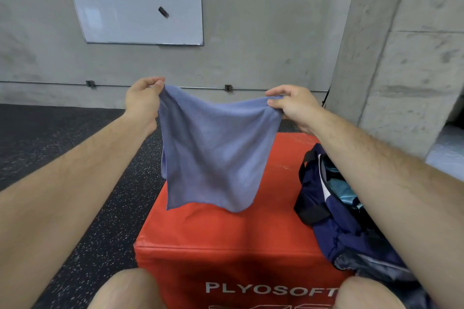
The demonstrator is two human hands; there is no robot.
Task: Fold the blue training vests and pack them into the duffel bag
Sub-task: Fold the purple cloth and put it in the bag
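Hanging in the centre of the frame is one blue vest [213,150], pinched at its two upper corners by the left hand [143,101] and the right hand [291,105], above one red box [226,233]. One navy duffel bag [346,221] lies open on the box at the lower right, with light blue cloth inside. One whiteboard [135,0] hangs at the upper left.

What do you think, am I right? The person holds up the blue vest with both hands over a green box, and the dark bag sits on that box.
Almost. The box is red, not green. The head view shows the left hand and right hand pinching the blue vest by its top corners above the red box, and the dark bag sits on that box.
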